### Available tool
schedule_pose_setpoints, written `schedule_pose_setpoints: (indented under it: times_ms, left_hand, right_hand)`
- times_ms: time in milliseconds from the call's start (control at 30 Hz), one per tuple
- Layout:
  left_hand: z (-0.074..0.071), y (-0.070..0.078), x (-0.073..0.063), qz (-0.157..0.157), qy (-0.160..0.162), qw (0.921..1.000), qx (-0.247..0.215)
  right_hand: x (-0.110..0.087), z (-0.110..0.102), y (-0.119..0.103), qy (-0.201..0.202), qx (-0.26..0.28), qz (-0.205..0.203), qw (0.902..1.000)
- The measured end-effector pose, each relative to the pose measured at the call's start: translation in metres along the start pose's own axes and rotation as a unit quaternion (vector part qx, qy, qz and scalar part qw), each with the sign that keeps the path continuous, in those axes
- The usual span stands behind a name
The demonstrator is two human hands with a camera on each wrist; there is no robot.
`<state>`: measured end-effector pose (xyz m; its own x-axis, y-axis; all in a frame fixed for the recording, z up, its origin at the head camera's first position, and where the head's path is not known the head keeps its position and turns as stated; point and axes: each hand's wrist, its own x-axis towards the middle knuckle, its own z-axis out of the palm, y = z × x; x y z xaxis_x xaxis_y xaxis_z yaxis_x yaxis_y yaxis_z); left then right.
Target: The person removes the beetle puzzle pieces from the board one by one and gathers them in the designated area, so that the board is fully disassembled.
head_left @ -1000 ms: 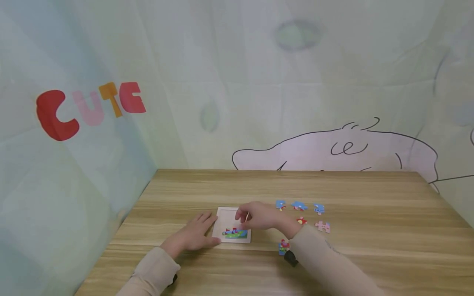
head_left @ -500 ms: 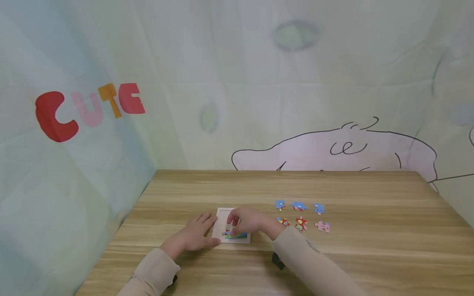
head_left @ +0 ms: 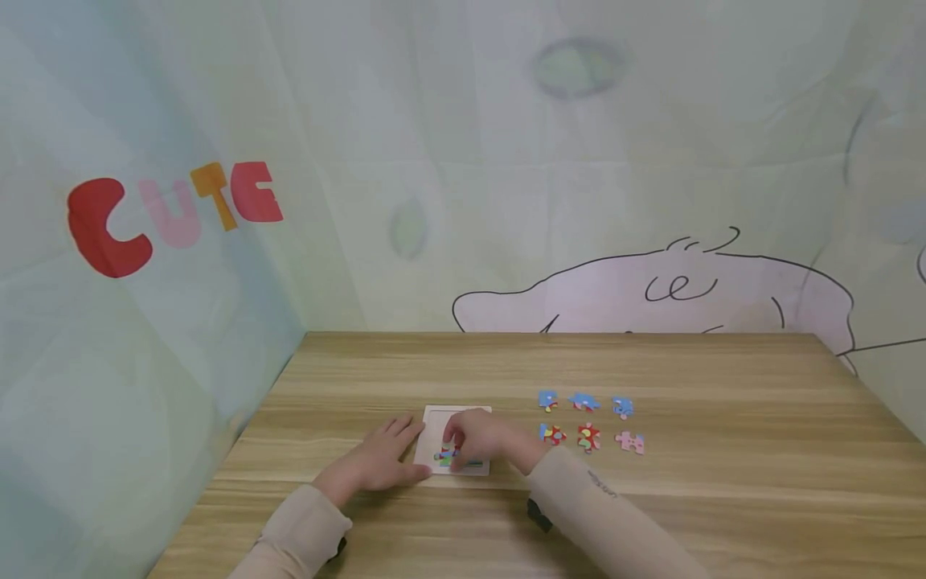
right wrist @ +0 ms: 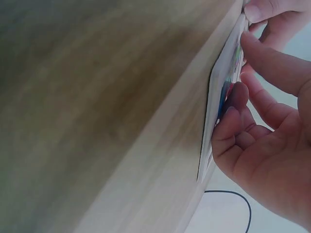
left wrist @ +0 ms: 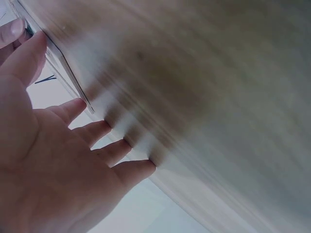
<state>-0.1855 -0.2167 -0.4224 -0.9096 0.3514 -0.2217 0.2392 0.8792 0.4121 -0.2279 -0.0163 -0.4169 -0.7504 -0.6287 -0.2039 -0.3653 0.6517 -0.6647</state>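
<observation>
On the table lies a pale square puzzle tray [head_left: 434,408] with colourful pieces [head_left: 441,457] along its near side. My left hand [head_left: 383,458] is spread flat at the tray's left side, thumb at the near left corner. In the left wrist view its index fingertip [left wrist: 80,104] meets the tray's edge, while the other fingertips touch the table. Over the tray, my right hand [head_left: 481,433] pinches a puzzle piece [right wrist: 237,57] between thumb and index finger, low at the tray's surface. The other right fingers curl in against the tray. My hand partly hides the pieces beneath it.
Right of the tray, loose puzzle pieces lie in two rows, among them a blue one [head_left: 583,401], a red one [head_left: 589,437] and a pink one [head_left: 631,442]. A printed cloth [head_left: 362,201] hangs behind the wooden table [head_left: 723,498].
My right hand has moved left and slightly down over the tray. Its sleeve now covers the loose piece nearest me and uncovers the red pieces. The left hand has stayed put.
</observation>
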Motion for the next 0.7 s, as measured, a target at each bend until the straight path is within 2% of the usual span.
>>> schedule_pose_setpoints:
  times_ms: [200, 700]
  left_hand:
    - [0.0005, -0.0006, 0.0005, 0.002, 0.002, 1.0, 0.0]
    - [0.0007, -0.0009, -0.0003, 0.004, 0.004, 1.0, -0.003]
  right_hand:
    - [0.0023, 0.0035, 0.0008, 0.003, -0.027, 0.009, 0.9996]
    - [0.0, 0.0067, -0.0013, 0.003, -0.045, 0.016, 0.9988]
